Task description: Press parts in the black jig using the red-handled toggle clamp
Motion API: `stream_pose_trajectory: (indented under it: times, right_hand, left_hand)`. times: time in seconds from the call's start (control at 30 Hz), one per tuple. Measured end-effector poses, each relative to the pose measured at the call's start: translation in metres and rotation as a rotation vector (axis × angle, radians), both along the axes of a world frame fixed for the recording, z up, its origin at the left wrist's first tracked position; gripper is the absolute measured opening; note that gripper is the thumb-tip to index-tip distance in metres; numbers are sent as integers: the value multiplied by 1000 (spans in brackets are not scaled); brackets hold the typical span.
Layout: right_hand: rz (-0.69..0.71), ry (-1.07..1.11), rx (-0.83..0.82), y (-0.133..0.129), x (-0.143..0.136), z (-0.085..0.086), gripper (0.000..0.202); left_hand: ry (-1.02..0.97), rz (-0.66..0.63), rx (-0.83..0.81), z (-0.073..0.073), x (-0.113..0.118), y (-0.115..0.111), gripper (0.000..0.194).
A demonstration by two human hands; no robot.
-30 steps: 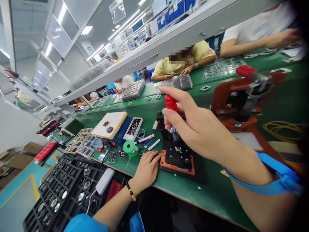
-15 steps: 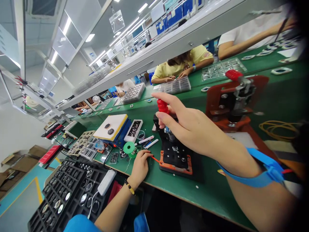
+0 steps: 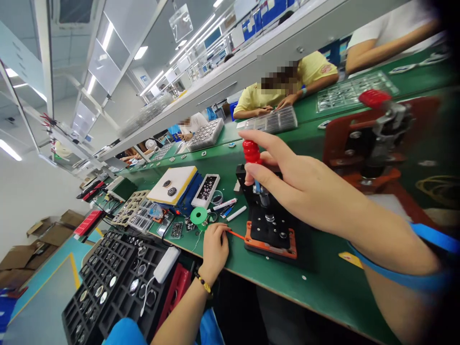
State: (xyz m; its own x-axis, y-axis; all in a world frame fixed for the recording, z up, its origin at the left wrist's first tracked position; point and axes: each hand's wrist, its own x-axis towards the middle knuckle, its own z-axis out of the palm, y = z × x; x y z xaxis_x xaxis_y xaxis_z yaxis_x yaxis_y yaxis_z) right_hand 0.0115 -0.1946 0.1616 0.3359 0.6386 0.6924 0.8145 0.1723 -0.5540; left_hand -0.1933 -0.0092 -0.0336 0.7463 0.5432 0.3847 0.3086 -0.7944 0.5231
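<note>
Right hand (image 3: 305,187) is up on the small black lever press (image 3: 269,225), fingers wrapped around its ribbed red lever handle (image 3: 252,152) — grip pressed together on that handle, thumb below, forefinger arched over the top. The press stands on an orange-edged base plate (image 3: 270,247), near the front edge of the long green desk (image 3: 323,282).

Left hand (image 3: 214,250) lies low at the desk's front edge, just left of the base plate, grip pinching a thin orange stick (image 3: 236,234) whose tip points toward the plate. A beaded bracelet (image 3: 203,283) rings that wrist; a blue strap (image 3: 427,280) crosses the right forearm.

Around them, the surface is busy: a green spool of wire (image 3: 199,216) just beyond the left hand, white pens (image 3: 230,209) beside it, a white-and-yellow pad on a blue box (image 3: 173,185) with two dark round parts on top, and a narrow white tray of small pieces (image 3: 205,190). A bigger red press (image 3: 373,139) stands to the right, blurred. Below the desk's edge, black compartment trays (image 3: 108,287) hold round glassy parts.

The room is a bright workshop: ceiling strip lights (image 3: 108,36), a long grey shelf (image 3: 251,67) over the desk, co-workers in yellow and white shirts seated across it, hands over clear trays (image 3: 273,122). Cardboard boxes (image 3: 39,239) sit on the teal floor at left.
</note>
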Motion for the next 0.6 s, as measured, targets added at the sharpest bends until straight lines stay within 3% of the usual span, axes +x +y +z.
stream_pose_trajectory:
  times: [0.17, 0.3, 0.43, 0.6]
  right_hand:
    - [43, 10, 8, -1, 3, -1, 57]
    - [66, 22, 28, 1, 6, -2, 58]
    - [92, 46, 7, 1, 7, 0, 57]
    - [83, 44, 9, 0, 6, 1, 57]
  left_hand:
    - [86, 52, 76, 1, -11, -12, 17]
    - [102, 141, 84, 3, -18, -8, 8]
    - [125, 178, 63, 6, -11, -4, 8]
    - [116, 106, 67, 5, 7, -8, 17]
